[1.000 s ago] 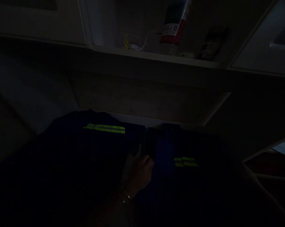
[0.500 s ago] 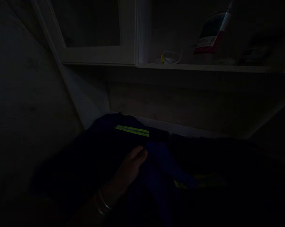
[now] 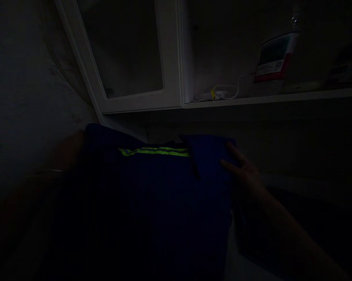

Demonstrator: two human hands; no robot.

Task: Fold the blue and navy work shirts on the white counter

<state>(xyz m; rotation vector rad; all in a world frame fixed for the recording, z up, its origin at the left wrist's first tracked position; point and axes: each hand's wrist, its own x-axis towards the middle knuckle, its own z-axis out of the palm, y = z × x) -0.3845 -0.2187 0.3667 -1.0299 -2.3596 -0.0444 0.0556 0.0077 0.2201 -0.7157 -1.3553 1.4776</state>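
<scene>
"So, what are the two hands doing in all this gloom?"

"They're holding up a dark-blue garment (image 3: 170, 191), one at each upper corner. The right hand (image 3: 247, 173) is gripping the corner on its own side, where a flap of the cloth (image 3: 212, 156) is folding over toward the front."

"And how are its fingers (image 3: 230, 167) sitting?"

"Two are showing on the front of the cloth, standing a little apart from each other, and the hand is clamping the edge. The others are hiding from view."

"What about the left hand (image 3: 72, 146)?"

"It's sinking into shadow at the other upper corner, touching the cloth there. I'm not able to tell how its fingers are closing. A thin bracelet (image 3: 51, 170) is catching some light at the wrist."

"Where exactly is the garment?"

"It's hanging between the two hands, below the cabinet (image 3: 180, 78), and filling the lower middle of the view. A yellow-green striped band (image 3: 164, 151) is running across its upper part and ending at the flap."

"Anything about it?"

"More dark fabric (image 3: 316, 218) is lying beyond the right forearm; I'm not managing to tell if it's a separate piece. Above, a white cable (image 3: 237, 89) with a yellow tag (image 3: 213, 94) is resting on the open shelf (image 3: 252, 100), and a bottle (image 3: 272, 64) with a partly red label is standing nearby."
</scene>
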